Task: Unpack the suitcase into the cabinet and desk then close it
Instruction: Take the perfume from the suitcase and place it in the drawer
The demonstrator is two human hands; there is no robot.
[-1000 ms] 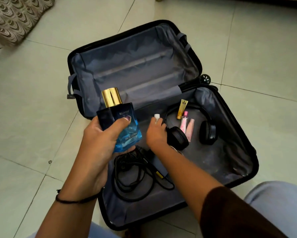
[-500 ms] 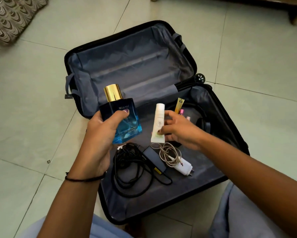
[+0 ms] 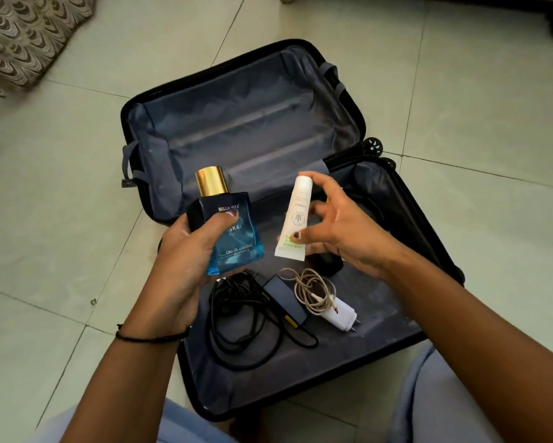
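Left hand point(image 3: 185, 247) has its grip clamped on the blue perfume bottle point(image 3: 225, 233); right hand point(image 3: 339, 235) pinches the white tube point(image 3: 296, 215), both over the open suitcase point(image 3: 160, 100) on the floor. Black charger point(image 3: 284, 298) and white charger point(image 3: 335, 313) lie in its near half.

Dim, soft indoor light; pale floor tiles around the suitcase point(image 3: 406, 219) glow brighter, far corners smear, probably motion blur.

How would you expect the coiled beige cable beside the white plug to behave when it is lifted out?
The beige cable looks thin and loosely looped, so it will probably sag and uncoil. It appears joined to the white charger plug, so that likely dangles along.
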